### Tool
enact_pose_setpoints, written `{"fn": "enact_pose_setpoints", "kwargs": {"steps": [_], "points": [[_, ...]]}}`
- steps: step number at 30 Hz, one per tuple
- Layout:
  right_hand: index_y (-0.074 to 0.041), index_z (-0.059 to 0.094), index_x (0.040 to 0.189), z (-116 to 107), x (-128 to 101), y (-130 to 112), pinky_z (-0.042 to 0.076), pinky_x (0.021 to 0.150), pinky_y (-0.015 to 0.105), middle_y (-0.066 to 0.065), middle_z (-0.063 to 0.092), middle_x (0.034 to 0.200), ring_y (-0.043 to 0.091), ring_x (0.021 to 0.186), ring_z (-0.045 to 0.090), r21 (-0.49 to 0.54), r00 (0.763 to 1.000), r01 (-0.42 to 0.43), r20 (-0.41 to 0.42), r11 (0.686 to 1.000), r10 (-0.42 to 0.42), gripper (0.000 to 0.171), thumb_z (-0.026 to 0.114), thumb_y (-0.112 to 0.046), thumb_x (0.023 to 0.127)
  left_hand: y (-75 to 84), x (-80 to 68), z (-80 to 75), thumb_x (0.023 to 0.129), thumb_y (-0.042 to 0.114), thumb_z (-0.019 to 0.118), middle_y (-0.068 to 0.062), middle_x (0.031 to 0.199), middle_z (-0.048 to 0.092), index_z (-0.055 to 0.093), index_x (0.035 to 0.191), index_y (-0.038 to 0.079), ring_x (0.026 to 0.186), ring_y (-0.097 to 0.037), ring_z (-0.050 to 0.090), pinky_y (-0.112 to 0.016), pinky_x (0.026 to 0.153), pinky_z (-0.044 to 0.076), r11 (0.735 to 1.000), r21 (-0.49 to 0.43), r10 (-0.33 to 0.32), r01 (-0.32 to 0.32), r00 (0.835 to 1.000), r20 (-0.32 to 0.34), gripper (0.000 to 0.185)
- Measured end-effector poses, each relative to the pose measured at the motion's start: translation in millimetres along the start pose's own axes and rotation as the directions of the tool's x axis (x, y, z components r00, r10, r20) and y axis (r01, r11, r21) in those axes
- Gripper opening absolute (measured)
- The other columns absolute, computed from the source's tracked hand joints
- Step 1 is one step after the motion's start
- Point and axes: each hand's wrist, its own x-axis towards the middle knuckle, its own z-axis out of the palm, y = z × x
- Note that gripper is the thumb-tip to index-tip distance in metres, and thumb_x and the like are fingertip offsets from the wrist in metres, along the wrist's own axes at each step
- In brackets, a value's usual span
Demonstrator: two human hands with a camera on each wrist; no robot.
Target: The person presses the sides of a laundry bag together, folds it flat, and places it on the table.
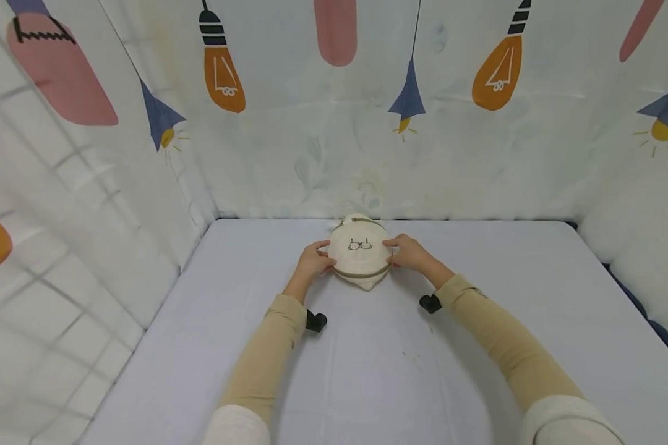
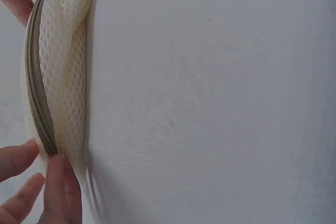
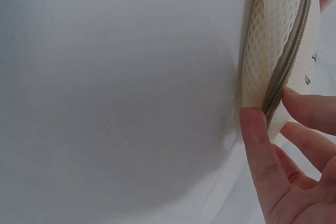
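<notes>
A round, cream mesh laundry bag (image 1: 359, 259) lies near the far edge of the table, with a drawing of glasses on its top. An olive-grey zipper (image 2: 34, 85) runs around its side, above honeycomb mesh (image 3: 262, 40). My left hand (image 1: 313, 260) holds the bag's left edge, its fingertips (image 2: 56, 174) against the zipper and mesh. On the opposite side my right hand (image 1: 411, 253) pinches the right edge between thumb and fingers, close to the zipper. A pointed flap of mesh sticks out at the bag's near side.
A white cloth covers the table (image 1: 378, 371). Behind it hangs a pale curtain (image 1: 289, 154) printed with lamps and bulbs, and a similar curtain (image 1: 50, 259) closes the left side. Dark wrist devices (image 1: 315, 321) sit at both cuffs.
</notes>
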Motion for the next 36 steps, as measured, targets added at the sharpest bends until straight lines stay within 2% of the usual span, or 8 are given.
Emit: {"fn": "enact_pose_setpoints", "kwargs": {"steps": [2, 4, 9, 16, 22, 26, 30, 36], "points": [[0.000, 0.048, 0.150, -0.6, -2.8, -0.5, 0.049, 0.087, 0.039, 0.029, 0.037, 0.153, 0.022, 0.079, 0.062, -0.001, 1.000, 0.010, 0.002, 1.000, -0.010, 0.058, 0.069, -0.008, 0.097, 1.0, -0.2, -0.1, 0.092, -0.006, 0.068, -0.013, 0.104, 0.054, 0.049, 0.151, 0.003, 0.083, -0.019, 0.055, -0.029, 0.076, 0.056, 0.993, 0.113, 0.023, -0.024, 1.000, 0.010, 0.062], [0.002, 0.048, 0.150, -2.1, -5.7, -1.1, 0.050, 0.089, 0.042, 0.031, 0.038, 0.152, 0.028, 0.093, 0.065, -0.034, 0.999, 0.042, 0.002, 0.999, -0.042, 0.058, 0.068, -0.009, 0.097, 2.2, -0.5, -1.0, 0.095, 0.000, 0.066, -0.016, 0.110, 0.056, 0.047, 0.152, 0.002, 0.090, -0.023, 0.056, -0.034, 0.081, 0.054, 0.962, 0.267, 0.058, -0.065, 0.998, 0.035, 0.061], [0.007, 0.049, 0.147, -7.6, -10.6, -2.3, 0.048, 0.101, 0.050, 0.032, 0.043, 0.148, 0.043, 0.127, 0.053, -0.167, 0.990, 0.142, 0.016, 0.976, -0.142, 0.055, 0.067, -0.011, 0.098, 7.1, -1.6, -3.6, 0.100, 0.016, 0.061, -0.026, 0.143, 0.046, 0.040, 0.156, 0.002, 0.128, -0.038, 0.051, -0.048, 0.109, 0.043, 0.810, 0.566, 0.112, -0.156, 0.987, 0.112, 0.061], [0.002, 0.038, 0.156, -13.1, -13.9, -2.1, 0.037, 0.114, 0.053, 0.027, 0.035, 0.158, 0.044, 0.141, 0.041, -0.352, 0.975, 0.214, 0.129, 0.911, -0.179, 0.058, 0.058, -0.021, 0.106, 12.0, -3.9, -9.3, 0.105, 0.024, 0.057, -0.018, 0.165, 0.026, 0.032, 0.161, 0.007, 0.147, -0.045, 0.030, -0.058, 0.117, 0.031, 0.677, 0.697, 0.138, -0.237, 0.971, 0.195, 0.063], [0.000, 0.018, 0.162, -13.1, -13.3, 3.4, 0.020, 0.121, 0.058, 0.021, 0.008, 0.169, 0.048, 0.151, 0.016, -0.350, 0.958, 0.262, 0.204, 0.900, -0.199, 0.073, 0.051, -0.037, 0.109, 7.1, -4.0, -12.3, 0.110, 0.031, 0.048, -0.010, 0.170, 0.015, 0.022, 0.165, 0.012, 0.154, -0.039, 0.015, -0.069, 0.115, 0.025, 0.536, 0.764, 0.163, -0.359, 0.932, 0.323, 0.064], [-0.003, 0.009, 0.164, -7.9, -8.5, 7.0, 0.017, 0.120, 0.063, 0.018, 0.002, 0.170, 0.051, 0.151, 0.006, -0.393, 0.945, 0.313, 0.218, 0.865, -0.243, 0.081, 0.049, -0.045, 0.108, 3.9, -1.0, -9.7, 0.107, 0.047, 0.048, -0.009, 0.171, 0.008, 0.013, 0.166, 0.013, 0.155, -0.039, 0.004, -0.070, 0.117, 0.017, 0.480, 0.772, 0.172, -0.417, 0.907, 0.383, 0.076], [-0.006, 0.006, 0.165, -3.2, -1.4, 6.8, 0.016, 0.121, 0.063, 0.014, 0.000, 0.171, 0.045, 0.154, 0.002, -0.461, 0.936, 0.345, 0.226, 0.818, -0.268, 0.086, 0.047, -0.053, 0.106, 4.7, 2.5, -4.4, 0.100, 0.059, 0.054, -0.008, 0.171, 0.003, 0.008, 0.166, 0.012, 0.155, -0.038, 0.001, -0.071, 0.117, 0.015, 0.453, 0.777, 0.158, -0.437, 0.897, 0.412, 0.093], [-0.003, 0.001, 0.164, 0.2, 2.5, -1.1, 0.013, 0.122, 0.060, 0.018, -0.006, 0.170, 0.044, 0.154, -0.005, -0.405, 0.921, 0.376, 0.259, 0.834, -0.290, 0.087, 0.046, -0.052, 0.107, 7.6, 6.1, 0.9, 0.099, 0.060, 0.056, -0.007, 0.171, 0.002, 0.006, 0.166, 0.010, 0.156, -0.034, 0.002, -0.069, 0.117, 0.017, 0.441, 0.782, 0.148, -0.440, 0.895, 0.420, 0.097]]}}
